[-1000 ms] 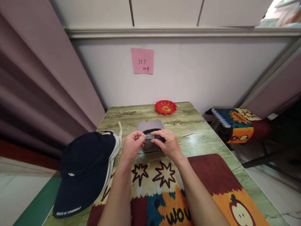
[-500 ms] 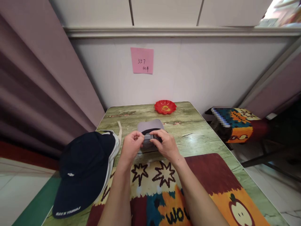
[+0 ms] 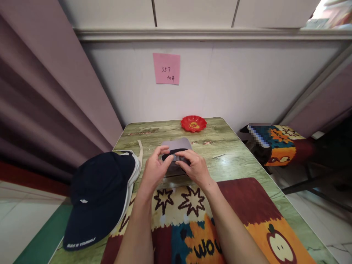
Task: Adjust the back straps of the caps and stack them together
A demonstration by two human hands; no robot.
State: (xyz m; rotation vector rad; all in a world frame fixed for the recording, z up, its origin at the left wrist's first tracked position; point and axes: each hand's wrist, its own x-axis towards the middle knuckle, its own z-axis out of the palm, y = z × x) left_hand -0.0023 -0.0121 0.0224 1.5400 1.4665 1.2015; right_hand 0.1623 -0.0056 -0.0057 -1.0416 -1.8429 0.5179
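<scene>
A grey cap (image 3: 178, 143) sits on the table in front of me, its brim toward the wall and its dark inner edge showing. Across its near side runs the cap's strap (image 3: 176, 158), with what looks like a small buckle. The thumb of my left hand (image 3: 154, 168) presses on the strap's left part, while its index finger is raised at the cap's edge. My right hand (image 3: 195, 167) pinches the strap's right part between thumb and fingers. Both hands hide the cap's sides.
A navy cap (image 3: 103, 194) stacked with a white one lies at the table's left edge. The red scalloped dish (image 3: 193, 124) stands near the wall. Under my forearms is a colourful mat (image 3: 239, 201). A stool with a patterned cover (image 3: 283, 141) stands to the right.
My left hand's index finger has lifted and spread from its thumb, where both pinched the strap before. The right hand keeps its pinch.
</scene>
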